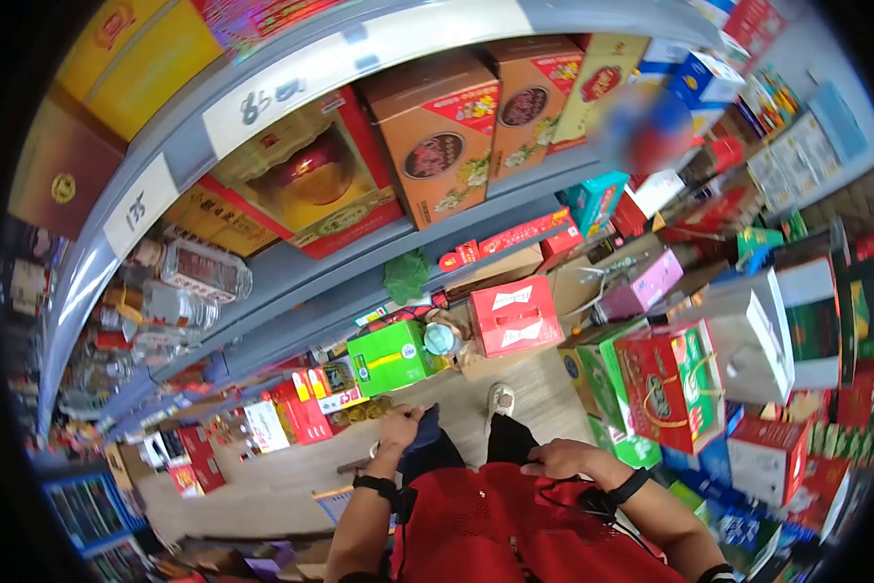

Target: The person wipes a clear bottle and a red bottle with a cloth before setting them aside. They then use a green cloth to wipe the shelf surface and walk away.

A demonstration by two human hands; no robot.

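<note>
Left hand [401, 426] grips a dark blue cloth [425, 428]; right hand [561, 459] curls beside the red top [486, 515], contents indeterminable. Cloth hangs over the floor [286, 486], out from the shelf's [301, 282] front edge; bunching it should spare the green carton [388, 360].

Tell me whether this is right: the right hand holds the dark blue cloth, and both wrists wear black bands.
Wrong hand: the head view shows the left hand, not the right hand, holding the dark blue cloth. The rest stands: both wrists wear black bands.
</note>
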